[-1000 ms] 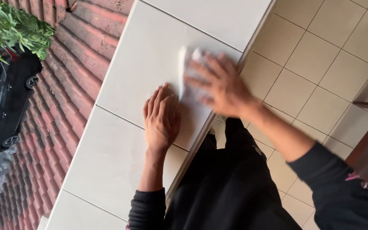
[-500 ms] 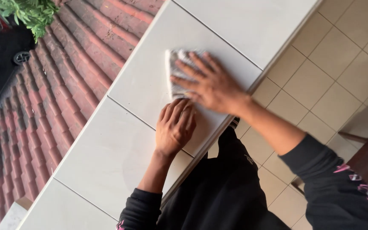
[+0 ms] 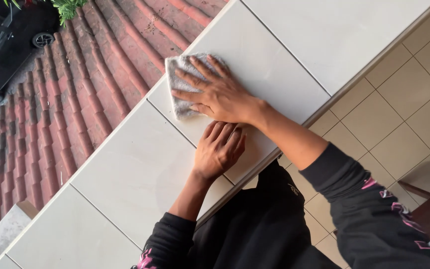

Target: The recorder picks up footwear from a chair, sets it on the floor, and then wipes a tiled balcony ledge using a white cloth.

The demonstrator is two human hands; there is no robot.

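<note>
Grey cloth (image 3: 179, 84) looks nubby terry, ledge tiles (image 3: 140, 164) smooth w/ semi-gloss glaze, roof tiles (image 3: 90, 84) rough matt clay.

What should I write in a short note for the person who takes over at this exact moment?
Right hand: pressed flat, fingers spread, on the grey cloth.
Left hand: flat on the tiled ledge, holding nothing, just below the right wrist.
Cloth: near the ledge's outer edge, beside the roof tiles below.
Done: cannot tell which tiles are already wiped; no visible marks.
Left: the rest of the ledge, both directions.
</note>
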